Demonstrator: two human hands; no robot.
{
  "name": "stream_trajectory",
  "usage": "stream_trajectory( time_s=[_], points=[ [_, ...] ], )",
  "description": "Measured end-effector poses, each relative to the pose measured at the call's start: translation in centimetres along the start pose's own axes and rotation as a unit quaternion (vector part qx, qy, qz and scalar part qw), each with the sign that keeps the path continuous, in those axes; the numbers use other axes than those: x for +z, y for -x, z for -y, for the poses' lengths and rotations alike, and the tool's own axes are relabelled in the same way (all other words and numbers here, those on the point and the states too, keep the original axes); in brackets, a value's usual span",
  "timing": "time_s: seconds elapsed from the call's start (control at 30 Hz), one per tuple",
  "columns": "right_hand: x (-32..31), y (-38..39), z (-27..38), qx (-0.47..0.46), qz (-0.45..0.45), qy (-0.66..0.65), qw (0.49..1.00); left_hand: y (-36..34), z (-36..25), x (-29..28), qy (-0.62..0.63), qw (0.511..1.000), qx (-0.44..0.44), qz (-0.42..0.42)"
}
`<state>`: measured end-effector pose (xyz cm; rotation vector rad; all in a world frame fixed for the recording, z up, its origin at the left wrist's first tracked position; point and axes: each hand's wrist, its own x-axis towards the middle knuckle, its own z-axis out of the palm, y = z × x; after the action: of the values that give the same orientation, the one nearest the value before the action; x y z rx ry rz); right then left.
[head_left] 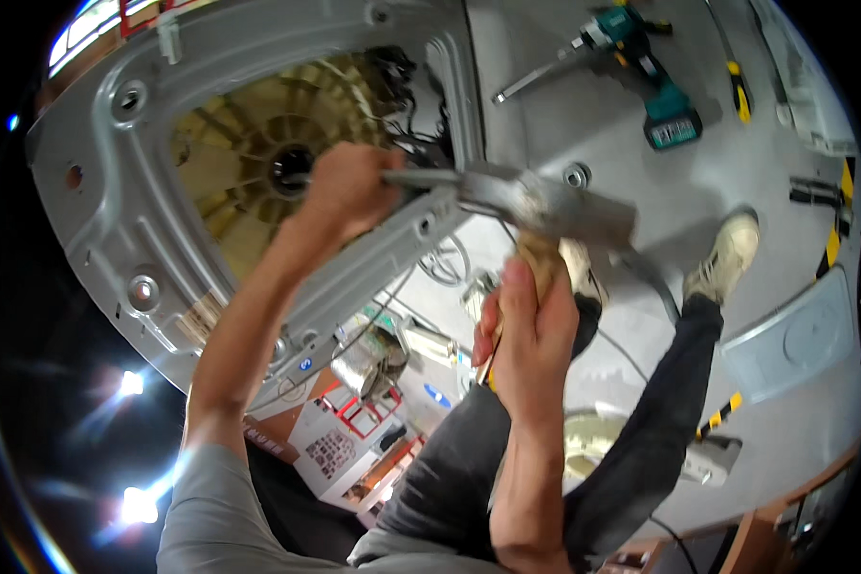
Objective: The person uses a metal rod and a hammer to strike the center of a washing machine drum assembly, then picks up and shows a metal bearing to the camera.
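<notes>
My left hand is closed around a thin metal rod, perhaps a chisel or punch, held over a pale yellow ribbed plastic tub with a dark round hub. The tub sits inside the opening of a large grey metal panel. My right hand grips the wooden handle of a hammer. Its heavy metal head is at the rod's outer end, and blur hides whether they touch. The rod's far tip reaches toward the hub.
A green cordless power tool with a long shaft lies on the grey floor, near a yellow-and-black screwdriver and a round metal ring. A translucent lid lies at the right. Dark wires hang at the panel opening's edge.
</notes>
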<state>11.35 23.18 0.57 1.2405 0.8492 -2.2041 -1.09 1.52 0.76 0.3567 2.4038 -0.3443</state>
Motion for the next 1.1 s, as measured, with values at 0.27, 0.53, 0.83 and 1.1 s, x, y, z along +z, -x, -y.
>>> stream_trajectory(
  time_s=[0.27, 0.53, 0.83, 1.1],
  points=[
    [-4.9, 2.8, 5.4, -0.125, -0.286, 0.020, 0.950, 0.5, -0.4, 0.2, 0.073, 0.997, -0.010, 0.003],
    [2.6, 1.6, -1.4, -0.141, 0.035, 0.194, 0.970, 1.1, 1.9, -1.1, -0.012, 1.000, -0.008, 0.015],
    [-5.7, 3.0, 5.1, -0.136, -0.216, 0.005, 0.967, -0.2, -1.6, -1.5, 0.035, 0.996, -0.050, 0.068],
    [-5.4, 1.0, 2.4, -0.117, -0.087, -0.043, 0.988, -0.6, -1.7, -0.4, 0.017, 0.995, -0.080, 0.060]
  ],
)
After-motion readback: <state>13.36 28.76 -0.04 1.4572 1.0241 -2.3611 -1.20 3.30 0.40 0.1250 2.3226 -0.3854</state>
